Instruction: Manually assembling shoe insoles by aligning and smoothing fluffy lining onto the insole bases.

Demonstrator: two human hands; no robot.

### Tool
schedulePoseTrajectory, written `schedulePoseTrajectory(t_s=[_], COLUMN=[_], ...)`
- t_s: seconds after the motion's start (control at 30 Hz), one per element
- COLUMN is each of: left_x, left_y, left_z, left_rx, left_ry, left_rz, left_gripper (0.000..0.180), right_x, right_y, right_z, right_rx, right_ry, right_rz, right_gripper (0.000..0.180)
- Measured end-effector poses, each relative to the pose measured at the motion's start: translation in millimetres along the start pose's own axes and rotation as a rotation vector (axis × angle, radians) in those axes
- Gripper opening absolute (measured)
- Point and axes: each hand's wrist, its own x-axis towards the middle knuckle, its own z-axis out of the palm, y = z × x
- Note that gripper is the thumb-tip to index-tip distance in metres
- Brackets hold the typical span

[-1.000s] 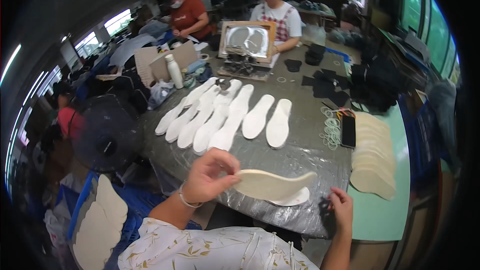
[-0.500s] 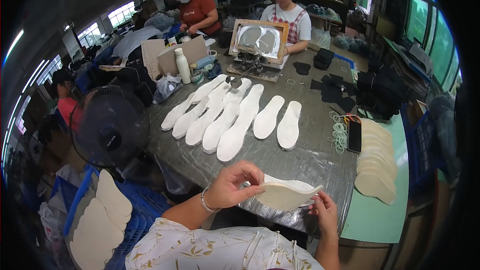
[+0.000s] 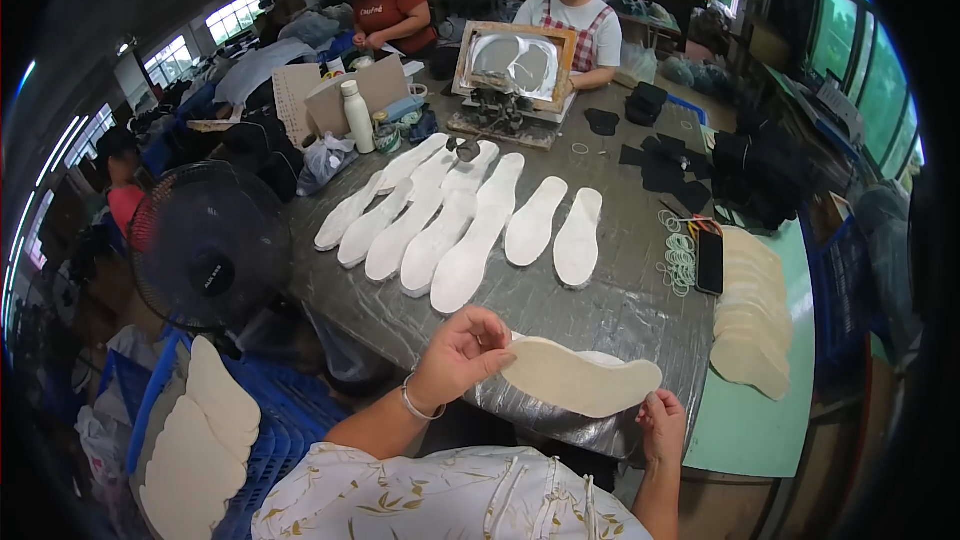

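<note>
A cream insole [image 3: 580, 378] is stretched sideways between my hands over the near edge of the table. My left hand [image 3: 466, 352] pinches its left end between thumb and fingers. At the other end, my right hand [image 3: 662, 424] grips the tip with thumb and fingertips. Behind the held insole, a strip of a white piece [image 3: 603, 357] shows; most of it is hidden. Farther off, white insoles [image 3: 468, 258] lie in overlapping rows, and two single ones [image 3: 577, 240] lie to their right.
Cream insoles [image 3: 750, 325] overlap on a green board [image 3: 745, 430] at right, beside a phone [image 3: 709, 262] and pale rings [image 3: 676, 265]. More cream pieces [image 3: 195, 460] fill a blue crate at left, near a fan [image 3: 210, 245]. Two people work beyond a framed screen [image 3: 515, 65].
The cream insole has tilted so its broad face now shows, flatter than the curved edge-on shape before. My right hand has shifted slightly right, still at its end.
</note>
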Motion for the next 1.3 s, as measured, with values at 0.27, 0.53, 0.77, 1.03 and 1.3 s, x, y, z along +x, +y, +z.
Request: schedulePoseTrajectory(t_s=[0.27, 0.53, 0.77, 1.03, 1.3], left_x=[-3, -33, -15, 47, 47], left_y=[-30, -54, -58, -72, -83], left_z=[-26, -67, -61, -69, -89], left_rx=[0.214, 0.099, 0.228, 0.534, 0.59], left_ry=[0.324, 0.404, 0.381, 0.274, 0.271], left_rz=[-0.229, -0.339, -0.36, -0.497, -0.621], left_gripper=[0.027, 0.025, 0.024, 0.041, 0.04], right_x=[-8, -10, 9, 71, 72], right_y=[0, 5, -17, -27, -25], right_z=[-7, 17, 9, -8, -11], right_rx=[-0.153, -0.183, -0.551, -0.514, -0.547], right_ry=[0.063, 0.067, 0.006, -0.052, -0.107], right_rz=[0.053, 0.305, 0.141, 0.318, 0.327], right_gripper=[0.013, 0.022, 0.024, 0.025, 0.024])
